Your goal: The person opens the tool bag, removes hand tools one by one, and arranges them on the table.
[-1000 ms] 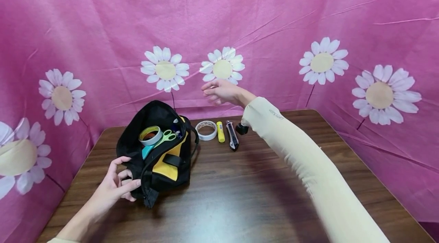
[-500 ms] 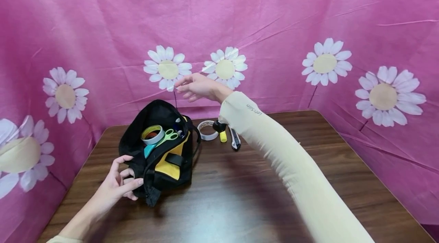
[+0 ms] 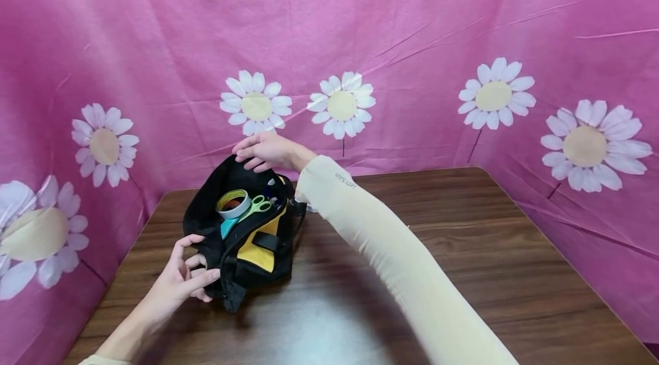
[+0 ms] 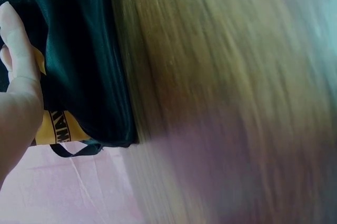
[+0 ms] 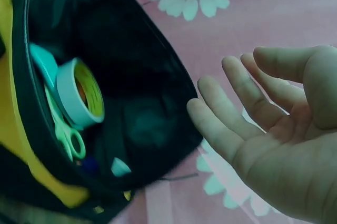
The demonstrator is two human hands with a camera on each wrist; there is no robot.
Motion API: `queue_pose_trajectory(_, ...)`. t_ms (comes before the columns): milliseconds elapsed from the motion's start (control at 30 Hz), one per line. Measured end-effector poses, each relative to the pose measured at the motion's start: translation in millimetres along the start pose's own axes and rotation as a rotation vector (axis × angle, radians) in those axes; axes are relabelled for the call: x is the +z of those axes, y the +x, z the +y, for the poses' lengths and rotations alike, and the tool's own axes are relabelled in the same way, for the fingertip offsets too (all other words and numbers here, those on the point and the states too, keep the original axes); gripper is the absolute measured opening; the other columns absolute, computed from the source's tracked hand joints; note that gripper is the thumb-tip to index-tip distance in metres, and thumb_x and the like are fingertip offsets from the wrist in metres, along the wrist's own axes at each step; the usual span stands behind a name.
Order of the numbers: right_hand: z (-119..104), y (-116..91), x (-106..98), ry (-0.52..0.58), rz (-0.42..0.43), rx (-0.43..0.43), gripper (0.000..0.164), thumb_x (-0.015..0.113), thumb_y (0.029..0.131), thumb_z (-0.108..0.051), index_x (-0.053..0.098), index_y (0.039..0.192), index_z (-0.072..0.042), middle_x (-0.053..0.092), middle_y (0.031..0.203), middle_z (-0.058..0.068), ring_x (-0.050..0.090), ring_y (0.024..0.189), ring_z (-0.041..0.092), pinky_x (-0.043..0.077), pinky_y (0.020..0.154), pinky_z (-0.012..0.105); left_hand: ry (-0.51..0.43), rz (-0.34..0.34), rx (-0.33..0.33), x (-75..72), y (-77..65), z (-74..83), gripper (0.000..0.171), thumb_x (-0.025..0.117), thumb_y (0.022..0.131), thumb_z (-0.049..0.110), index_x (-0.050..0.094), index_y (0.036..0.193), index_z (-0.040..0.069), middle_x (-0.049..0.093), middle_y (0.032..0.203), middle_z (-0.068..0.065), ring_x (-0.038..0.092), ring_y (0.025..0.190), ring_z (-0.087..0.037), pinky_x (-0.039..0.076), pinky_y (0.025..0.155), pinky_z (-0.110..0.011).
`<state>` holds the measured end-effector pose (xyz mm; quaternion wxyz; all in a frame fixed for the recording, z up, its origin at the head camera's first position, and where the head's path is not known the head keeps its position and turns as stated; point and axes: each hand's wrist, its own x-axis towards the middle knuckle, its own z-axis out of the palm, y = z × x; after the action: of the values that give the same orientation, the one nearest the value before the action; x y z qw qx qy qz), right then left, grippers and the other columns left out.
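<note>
A black and yellow tool bag stands with its mouth open at the left of the table. My left hand grips the near end of its rim, thumb on one side and fingers curled on the other. Inside lie a roll of tape, green-handled scissors and a teal item. Some small blue and white things sit deeper. My right hand hovers at the far rim with fingers loosely spread, holding nothing. The right wrist view shows its palm and fingertips right beside that rim.
Brown wooden table extends to the right of the bag. A pink curtain printed with daisies hangs behind and at both sides. My right sleeve crosses the table, and a sliver of a white ring shows beside it.
My right hand has swept left to the bag's far rim, dipping at the end. Its sleeve now covers the yellow stick and box cutter and most of the white ring. The left hand keeps its grip.
</note>
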<state>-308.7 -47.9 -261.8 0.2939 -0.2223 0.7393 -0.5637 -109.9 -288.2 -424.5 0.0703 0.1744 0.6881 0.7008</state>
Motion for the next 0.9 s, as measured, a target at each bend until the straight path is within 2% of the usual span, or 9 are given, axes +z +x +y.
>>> queue_pose_trajectory(167, 8.3, 9.8, 14.2, 0.011, 0.001, 0.006, 0.036, 0.055, 0.106, -0.015, 0.058, 0.140, -0.004, 0.060, 0.139, 0.017, 0.063, 0.119, 0.029, 0.051, 0.103, 0.043, 0.002, 0.007, 0.001, 1.1, 3.1, 0.3, 0.072, 0.061, 0.095, -0.011, 0.012, 0.143, 0.011, 0.058, 0.096, -0.006, 0.070, 0.074, -0.015, 0.059, 0.053, -0.049)
queue_pose_trajectory(300, 11.6, 16.1, 24.6, -0.005, 0.009, 0.013, 0.035, 0.055, 0.106, -0.015, 0.060, 0.139, -0.004, 0.060, 0.138, 0.017, 0.064, 0.117, 0.029, 0.053, 0.099, 0.041, 0.000, 0.007, 0.015, -0.1, 5.3, -0.1, 0.072, 0.059, 0.095, -0.014, 0.011, 0.143, 0.009, 0.061, 0.097, -0.003, 0.071, 0.079, -0.016, 0.059, 0.053, -0.047)
queue_pose_trajectory(500, 18.2, 26.6, 37.7, -0.011, 0.022, 0.089, 0.037, 0.057, 0.105, -0.014, 0.058, 0.139, -0.002, 0.059, 0.139, 0.019, 0.064, 0.117, 0.033, 0.051, 0.101, 0.046, -0.009, 0.007, 0.008, -0.1, 3.3, -1.5, 0.072, 0.059, 0.094, -0.014, 0.010, 0.143, 0.009, 0.062, 0.097, -0.002, 0.071, 0.077, -0.015, 0.059, 0.054, -0.051)
queue_pose_trajectory(700, 30.9, 37.4, 45.6, 0.005, 0.035, 0.138, 0.037, 0.057, 0.104, -0.011, 0.058, 0.138, 0.001, 0.058, 0.140, 0.020, 0.065, 0.108, 0.029, 0.050, 0.103, 0.046, -0.018, 0.011, -0.007, 0.3, 0.5, -1.8, 0.071, 0.058, 0.095, -0.012, 0.011, 0.143, 0.011, 0.062, 0.097, -0.002, 0.071, 0.078, -0.016, 0.060, 0.054, -0.047)
queue_pose_trajectory(800, 39.5, 41.2, 45.2, 0.035, 0.026, 0.145, 0.038, 0.057, 0.103, -0.009, 0.057, 0.139, 0.003, 0.059, 0.139, 0.021, 0.064, 0.109, 0.029, 0.049, 0.104, 0.047, -0.018, 0.008, -0.012, -0.1, 1.1, -1.1, 0.071, 0.058, 0.096, -0.012, 0.011, 0.143, 0.011, 0.062, 0.097, -0.002, 0.071, 0.079, -0.016, 0.060, 0.054, -0.046)
queue_pose_trajectory(900, 49.0, 44.5, 44.0, 0.072, 0.018, 0.156, 0.040, 0.056, 0.104, -0.008, 0.053, 0.141, 0.005, 0.057, 0.140, 0.022, 0.061, 0.120, 0.034, 0.045, 0.107, 0.048, -0.018, 0.005, -0.017, -0.7, 1.9, -0.3, 0.071, 0.058, 0.096, -0.012, 0.010, 0.143, 0.011, 0.062, 0.097, -0.002, 0.071, 0.079, -0.016, 0.060, 0.054, -0.045)
